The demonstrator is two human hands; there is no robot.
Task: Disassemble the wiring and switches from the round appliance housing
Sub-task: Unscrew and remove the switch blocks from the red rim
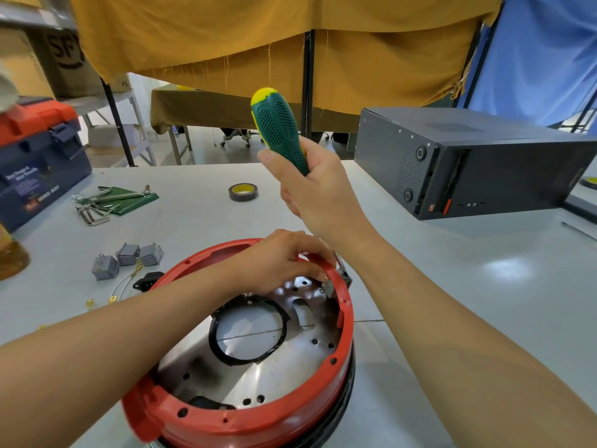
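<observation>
The housing (245, 367) sits near on the table (452, 286); switches (127, 258) left, tape (243, 192) far, computer case (468, 160) right.

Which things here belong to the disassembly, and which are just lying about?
In use: round housing, screwdriver held in right hand, left hand at the rim, removed grey switches.
Lying about: tape roll, hex keys, toolbox, computer case.

round red-rimmed housing (345, 321) lies open-side up, grey switches (127, 259) beside it.
</observation>
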